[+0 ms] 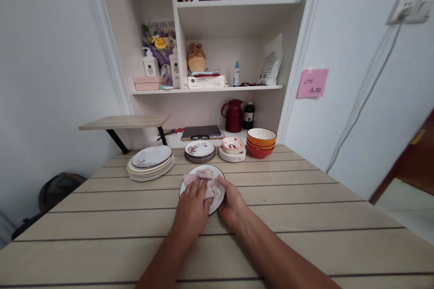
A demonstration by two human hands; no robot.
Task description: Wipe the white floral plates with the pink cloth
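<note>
A white plate (217,202) with a dark rim and a floral print is in front of me, above the wooden table. My right hand (231,199) grips its right edge, thumb on the upper face and fingers behind. My left hand (194,201) presses a crumpled pale pink cloth (205,178) against the plate's face, fingers bent over the fabric. Part of the print is hidden under the cloth and hand. Just behind this plate sits a stack of small dark-rimmed plates (200,150).
Large plates (151,162) are stacked at the left, beneath a small raised shelf (125,122). Toward the back right are small white plates (232,156) topped by a pink-patterned bowl (233,144), and stacked orange and red bowls (261,144). A red jug (233,116) stands behind.
</note>
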